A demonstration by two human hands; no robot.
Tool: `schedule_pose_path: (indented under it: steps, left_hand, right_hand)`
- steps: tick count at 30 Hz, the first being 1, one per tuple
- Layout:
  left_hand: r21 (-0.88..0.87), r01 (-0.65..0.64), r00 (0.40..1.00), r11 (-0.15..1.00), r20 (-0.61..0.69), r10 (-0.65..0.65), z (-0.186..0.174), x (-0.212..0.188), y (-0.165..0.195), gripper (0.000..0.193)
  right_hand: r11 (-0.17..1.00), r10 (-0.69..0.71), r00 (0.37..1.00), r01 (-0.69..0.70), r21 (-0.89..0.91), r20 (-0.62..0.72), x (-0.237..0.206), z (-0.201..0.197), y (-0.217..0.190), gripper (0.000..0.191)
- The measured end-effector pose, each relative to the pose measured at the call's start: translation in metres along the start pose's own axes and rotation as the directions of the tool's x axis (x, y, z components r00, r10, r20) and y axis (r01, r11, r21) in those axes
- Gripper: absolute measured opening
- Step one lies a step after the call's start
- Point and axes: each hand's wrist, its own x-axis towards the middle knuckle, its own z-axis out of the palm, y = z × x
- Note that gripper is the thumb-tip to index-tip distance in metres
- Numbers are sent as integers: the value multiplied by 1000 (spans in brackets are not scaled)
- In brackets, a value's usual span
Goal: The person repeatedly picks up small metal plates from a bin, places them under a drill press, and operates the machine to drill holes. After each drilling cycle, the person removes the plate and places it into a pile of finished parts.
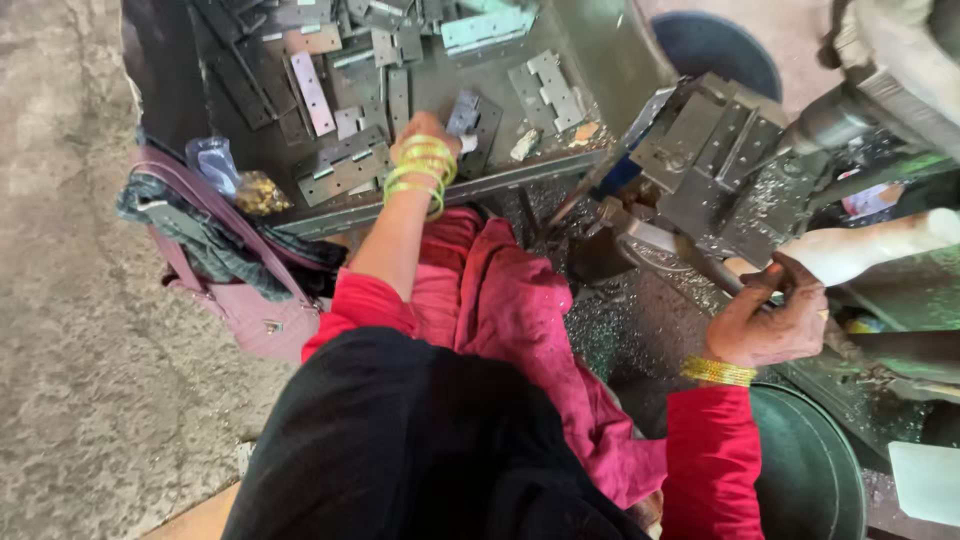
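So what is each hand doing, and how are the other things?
left hand: reaching into the tray, touching a hinge
right hand: closed on the machine lever
machine lever: gripped
hinges: loose, piled flat
metal tray: holds hinges
pink bag: leaning beside the tray

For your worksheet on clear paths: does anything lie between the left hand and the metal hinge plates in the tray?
Nothing visible does. The left hand already rests among the hinge plates in the tray, past its front rim.
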Motion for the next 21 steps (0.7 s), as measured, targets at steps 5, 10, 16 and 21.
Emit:
schedule_pose_path:
  steps: [5, 10, 16, 21]
  left_hand:
    - [71, -107, 966, 992, -228, 120, -2, -31, 10, 27]
    - [-311, -166, 953, 936, -294, 71, -9, -28, -2, 39]
    - [-340, -247, 952, 908, -260, 161, -41, -27, 11, 32]
    - [-408, -704, 699, 581, -257, 667, -25, -86, 89, 19]
  right_hand:
    - [998, -34, 995, 30, 49, 88, 3, -6, -3, 13]
    - [991, -62, 987, 43, 127, 151, 4, -14, -9, 12]
    - [993, 42, 982, -61, 101, 182, -1, -11, -15, 9]
    - [995, 84, 982, -93, 46, 169, -9, -15, -22, 9]
